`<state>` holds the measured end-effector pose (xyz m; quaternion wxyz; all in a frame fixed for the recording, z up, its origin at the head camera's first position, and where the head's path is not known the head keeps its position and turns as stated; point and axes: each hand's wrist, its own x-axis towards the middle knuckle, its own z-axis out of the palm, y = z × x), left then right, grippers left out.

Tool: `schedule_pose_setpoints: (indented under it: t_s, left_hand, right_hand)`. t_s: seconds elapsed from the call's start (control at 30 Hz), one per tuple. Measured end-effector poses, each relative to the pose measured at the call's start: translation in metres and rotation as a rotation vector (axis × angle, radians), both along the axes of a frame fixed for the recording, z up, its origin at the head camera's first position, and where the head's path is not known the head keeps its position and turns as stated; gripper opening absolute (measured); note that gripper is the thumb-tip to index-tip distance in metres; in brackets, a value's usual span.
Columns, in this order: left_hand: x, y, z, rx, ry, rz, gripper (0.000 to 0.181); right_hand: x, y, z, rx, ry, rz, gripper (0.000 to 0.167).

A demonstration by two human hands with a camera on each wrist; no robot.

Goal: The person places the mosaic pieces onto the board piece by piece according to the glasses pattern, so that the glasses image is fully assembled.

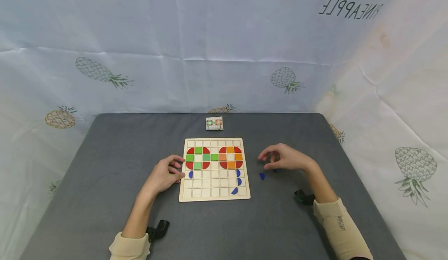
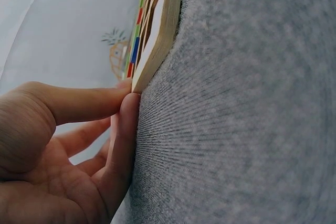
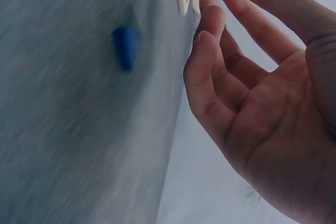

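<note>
A square wooden grid board [image 1: 215, 194] lies on the table, with red, green, orange and blue pieces in its cells. My left hand [image 1: 165, 175] pinches the board's left edge between thumb and fingers, as the left wrist view shows up close. To the right of the board, my right hand [image 1: 287, 157] hovers over the table with bent, parted fingers and nothing between them. Below its fingertips lies a loose blue piece [image 1: 262, 176] with a rounded side. Another blue piece [image 1: 275, 170] is mostly hidden under that hand. One blurred blue piece [image 3: 126, 48] appears in the right wrist view.
Behind the board lies a small pattern card [image 1: 214, 123] showing a similar coloured design. The dark grey table [image 1: 133, 135] ends at a white curtain [image 1: 210, 85] printed with pineapples. Black straps with mounts sit at both wrists.
</note>
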<state>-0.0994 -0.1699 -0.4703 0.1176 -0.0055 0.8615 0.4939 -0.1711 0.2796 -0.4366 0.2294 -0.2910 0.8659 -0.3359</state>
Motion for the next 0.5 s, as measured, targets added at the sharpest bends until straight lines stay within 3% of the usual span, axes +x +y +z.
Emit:
schedule_pose_setpoints:
  t_s: [0.2, 0.5]
  left_hand:
    - [0.001, 0.001, -0.002, -0.012, 0.006, 0.004, 0.044]
    - [0.001, 0.001, -0.005, -0.014, 0.013, 0.004, 0.044]
  right_hand:
    - [0.006, 0.026, -0.012, -0.007, -0.039, -0.040, 0.036]
    - [0.006, 0.047, -0.029, -0.017, -0.057, -0.034, 0.034]
